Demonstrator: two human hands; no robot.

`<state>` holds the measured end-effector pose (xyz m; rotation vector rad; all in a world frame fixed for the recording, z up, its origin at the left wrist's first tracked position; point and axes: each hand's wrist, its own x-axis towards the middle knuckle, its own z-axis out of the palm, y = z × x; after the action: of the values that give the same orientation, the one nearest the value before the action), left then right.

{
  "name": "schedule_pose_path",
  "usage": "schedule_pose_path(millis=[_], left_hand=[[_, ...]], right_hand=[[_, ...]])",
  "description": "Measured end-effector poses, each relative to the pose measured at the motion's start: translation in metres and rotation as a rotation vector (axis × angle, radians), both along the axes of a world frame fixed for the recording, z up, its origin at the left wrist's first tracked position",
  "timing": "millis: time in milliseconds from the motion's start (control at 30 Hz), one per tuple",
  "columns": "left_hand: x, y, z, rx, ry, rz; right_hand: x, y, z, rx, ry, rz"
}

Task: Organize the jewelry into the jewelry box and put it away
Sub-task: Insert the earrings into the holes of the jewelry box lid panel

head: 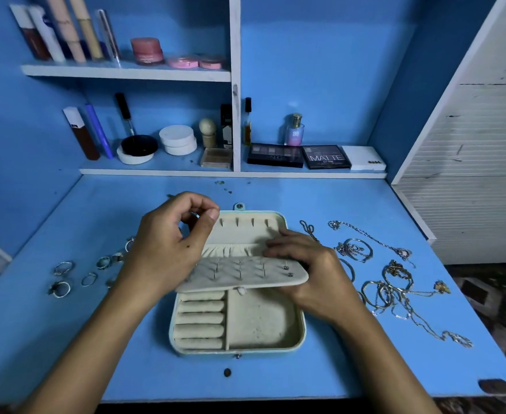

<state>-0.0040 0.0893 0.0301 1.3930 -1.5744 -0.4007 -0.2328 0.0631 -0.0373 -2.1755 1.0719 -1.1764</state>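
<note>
Lying open mid-table, the jewelry box (236,324) had its earring flap (242,274) gripped by the right hand (314,273) — the left hand (168,243) pinched something small, too hidden to name — rings (62,277) left, necklaces (395,282) right.

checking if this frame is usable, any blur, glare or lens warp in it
Head view: dim, with a strong blue cast and darkened corners; wide-angle warp bends the shelf and desk edge; the top-shelf tubes are soft; the box, rings and chains are fairly sharp; no strong glare.
</note>
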Motion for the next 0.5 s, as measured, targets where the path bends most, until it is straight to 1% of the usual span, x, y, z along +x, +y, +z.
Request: schedule_pose_path(millis=[233,500], left_hand=[[-0.003,0.006,0.0,0.088,-0.045,-0.034],[0.0,-0.004,0.019,0.214,-0.142,-0.157]], right_hand=[[-0.001,0.0,-0.001,-0.093,-0.008,0.072],[-0.003,0.0,-0.003,-0.069,-0.031,0.099]])
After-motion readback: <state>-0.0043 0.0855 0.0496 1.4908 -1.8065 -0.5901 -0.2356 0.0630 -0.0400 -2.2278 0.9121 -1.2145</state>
